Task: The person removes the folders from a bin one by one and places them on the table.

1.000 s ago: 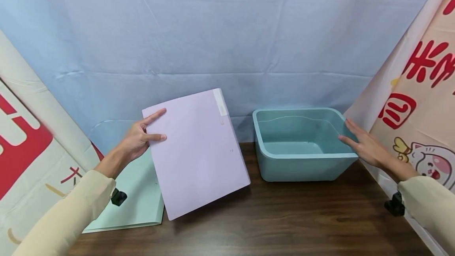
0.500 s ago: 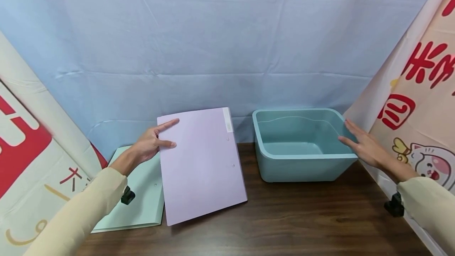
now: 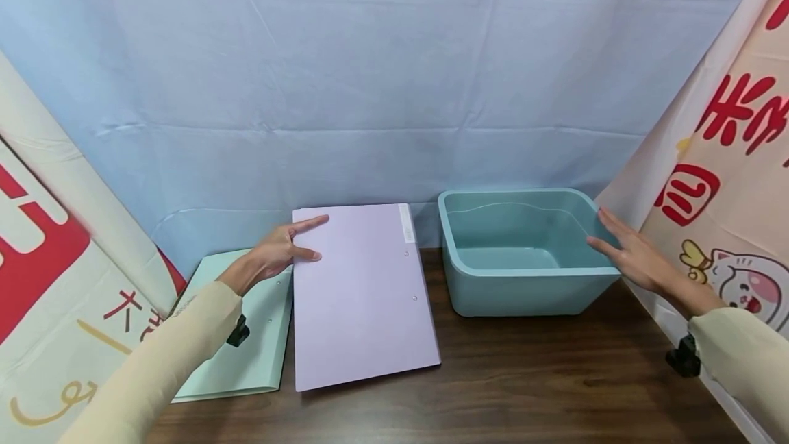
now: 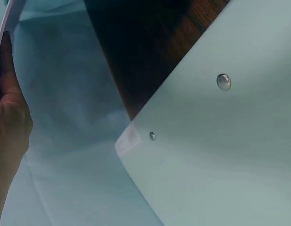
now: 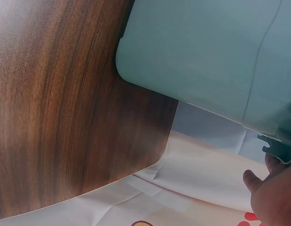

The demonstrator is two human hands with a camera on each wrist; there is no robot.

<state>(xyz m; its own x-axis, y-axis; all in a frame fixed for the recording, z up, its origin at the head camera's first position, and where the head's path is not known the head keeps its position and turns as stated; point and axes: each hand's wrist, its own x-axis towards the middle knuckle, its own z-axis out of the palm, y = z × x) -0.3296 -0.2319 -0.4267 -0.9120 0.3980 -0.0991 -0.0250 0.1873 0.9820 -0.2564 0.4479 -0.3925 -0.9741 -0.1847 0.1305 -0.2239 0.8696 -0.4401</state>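
Note:
My left hand [image 3: 277,252] pinches a lilac file folder [image 3: 364,300] by its left edge, thumb and index finger lying over its front and the other fingers hidden behind. The folder stands steeply, and a white label shows at its upper right corner. In the left wrist view the same hand [image 4: 11,122] is at the left edge, above a mint green folder [image 4: 211,141] with metal rivets. At the right, my right hand [image 3: 637,255] holds the right rim of a teal plastic bin [image 3: 524,293], thumb over the inside. Its fingers [image 5: 272,162] reach under the rim in the right wrist view.
The bin and folders are on a dark brown wooden table [image 3: 524,382]. Blue cloth [image 3: 370,74] hangs close behind them. Printed banners stand at the left [image 3: 43,259] and right [image 3: 740,225] sides, the right one close to my right hand.
The lilac folder has come down and to the right in my left hand and now stands straighter, closer to the bin. More of the mint folder shows. My right hand and the bin have stayed put.

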